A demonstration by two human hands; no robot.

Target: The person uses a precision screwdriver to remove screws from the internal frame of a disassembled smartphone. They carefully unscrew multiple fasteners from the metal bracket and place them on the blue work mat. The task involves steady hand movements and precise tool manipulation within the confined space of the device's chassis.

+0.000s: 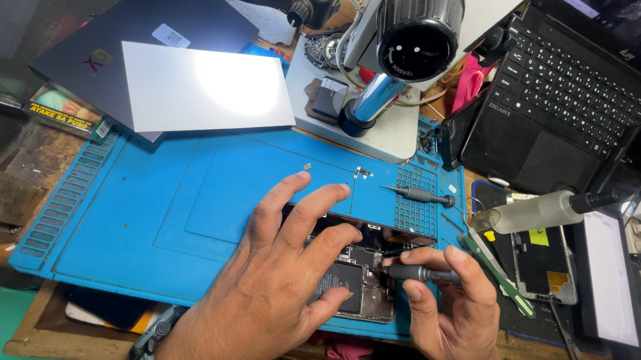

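An opened smartphone (359, 271) lies on the blue repair mat (158, 207), its battery and boards showing. My left hand (281, 273) rests flat over the phone's left half and holds it down, fingers spread. My right hand (445, 303) pinches a small grey screwdriver (416, 272), whose tip points left into the phone's insides. A second grey screwdriver (420, 195) lies on the mat beyond the phone. Two tiny metal parts (363, 173) sit loose on the mat above my fingers.
A microscope (401, 49) on a white base stands at the mat's far edge. An open black laptop (566, 86) sits to the right. A white panel (203, 85) lies on a dark device at top left. A clear bottle (535, 211), another phone (544, 264) and green tweezers (498, 277) are at right.
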